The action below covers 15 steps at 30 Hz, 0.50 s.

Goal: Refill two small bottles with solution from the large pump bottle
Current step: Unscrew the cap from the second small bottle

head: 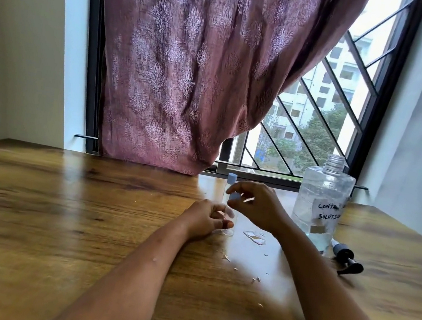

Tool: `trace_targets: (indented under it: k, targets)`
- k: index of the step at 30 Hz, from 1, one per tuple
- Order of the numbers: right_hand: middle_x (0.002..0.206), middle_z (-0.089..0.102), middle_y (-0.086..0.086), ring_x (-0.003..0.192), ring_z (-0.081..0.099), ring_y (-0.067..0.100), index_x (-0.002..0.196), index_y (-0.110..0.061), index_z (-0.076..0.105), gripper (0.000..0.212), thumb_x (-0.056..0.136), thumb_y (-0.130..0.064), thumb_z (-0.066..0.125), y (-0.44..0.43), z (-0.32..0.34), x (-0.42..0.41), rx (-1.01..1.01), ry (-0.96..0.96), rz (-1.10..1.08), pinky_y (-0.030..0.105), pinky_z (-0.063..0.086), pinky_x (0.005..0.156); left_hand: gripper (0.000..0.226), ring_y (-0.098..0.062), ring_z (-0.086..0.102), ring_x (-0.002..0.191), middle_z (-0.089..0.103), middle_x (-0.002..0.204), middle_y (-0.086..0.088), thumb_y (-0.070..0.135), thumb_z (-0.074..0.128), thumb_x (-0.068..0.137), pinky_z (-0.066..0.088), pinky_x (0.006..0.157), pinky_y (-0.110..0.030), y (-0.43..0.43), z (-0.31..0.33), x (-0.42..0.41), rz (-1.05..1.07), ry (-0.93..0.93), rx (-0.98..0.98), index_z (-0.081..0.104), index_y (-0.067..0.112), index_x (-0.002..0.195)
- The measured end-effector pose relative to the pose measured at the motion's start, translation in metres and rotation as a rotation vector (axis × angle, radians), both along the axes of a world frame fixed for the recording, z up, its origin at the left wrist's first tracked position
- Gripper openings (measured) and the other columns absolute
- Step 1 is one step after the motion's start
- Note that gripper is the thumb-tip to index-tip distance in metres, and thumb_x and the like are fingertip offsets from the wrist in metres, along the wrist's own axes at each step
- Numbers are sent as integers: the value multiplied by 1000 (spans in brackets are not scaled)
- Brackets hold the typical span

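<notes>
Small bottle [228, 229] stands upright mid-tabletop [90, 211]; the left hand [204, 220] grips its lower body. The right hand [257, 206] pinches a blue cap [234, 196] at its mouth. Judged step: capping, though it could be uncapping. Second small bottle [232, 178], capped, is just behind. Large bottle [320, 201] is open at right, with its pump [347, 258] lying beside it. Spill [254, 236] nearby. Next: seat the cap squarely and twist, keeping the base steadied.
</notes>
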State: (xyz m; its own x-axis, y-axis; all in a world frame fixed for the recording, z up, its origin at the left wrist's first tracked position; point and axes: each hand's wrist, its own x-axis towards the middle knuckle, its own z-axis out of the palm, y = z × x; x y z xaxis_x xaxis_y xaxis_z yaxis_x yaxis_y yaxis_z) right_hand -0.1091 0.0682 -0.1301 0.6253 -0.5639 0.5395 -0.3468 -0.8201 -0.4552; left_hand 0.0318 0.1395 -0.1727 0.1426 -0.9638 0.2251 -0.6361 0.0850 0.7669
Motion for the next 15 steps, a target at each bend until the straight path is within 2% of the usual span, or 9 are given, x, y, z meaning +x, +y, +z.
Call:
trace_targets:
  k: [3,5,6,8,10,11,13,15]
  targets:
    - [105,67,-5,96,64,10,106,-20,68,35,76,-1,67,-1,1,-3,108,-32,117,18,47,82,21,7,50,65,69,105,-11,24,67,86,38,63,-10,1,1,-1,-2,-2,-15,66,20,107]
    - [113,64,-3,100,63,11,112,-24,63,39,77,-13,73,-1,-2,-1,115,-79,101,22,49,85,19,9,49,60,68,106,-13,24,67,86,36,58,-6,1,0,0,-1,-15,-28,67,21,105]
    - [111,63,-2,96,63,12,110,-25,63,37,75,-22,76,-1,-4,1,87,-104,68,23,51,82,19,9,49,60,67,106,-13,25,67,85,36,58,-6,1,0,0,0,-22,-32,67,21,104]
    - [99,64,1,82,62,13,99,-20,65,32,72,-31,78,-3,-7,3,-4,-124,-8,13,48,69,21,8,50,67,68,108,-12,26,68,85,38,64,-12,0,0,0,-1,-21,-26,67,21,105]
    - [90,66,-1,74,60,12,93,-15,67,25,73,-25,78,-1,-4,4,-31,-104,-51,4,40,59,22,6,50,69,68,109,-11,26,68,84,38,67,-17,-1,-1,1,0,-14,-15,67,21,106]
    - [89,66,-3,75,60,11,93,-14,69,21,74,-18,76,0,-3,4,-10,-96,-40,2,39,60,22,6,50,68,68,109,-11,26,68,84,38,67,-17,-1,-1,1,1,-14,-11,67,21,106]
    - [92,67,-7,84,62,9,97,-15,70,23,75,-6,71,0,0,2,58,-80,14,0,40,67,21,7,49,66,69,108,-10,26,68,85,38,66,-16,-1,-1,1,-3,-10,-10,66,22,105]
    - [104,68,-6,95,62,7,104,-19,67,31,76,-6,71,-1,1,0,135,-118,79,8,45,80,22,6,51,69,70,104,-8,26,67,85,39,70,-18,-1,-1,1,-6,-13,-7,66,22,107]
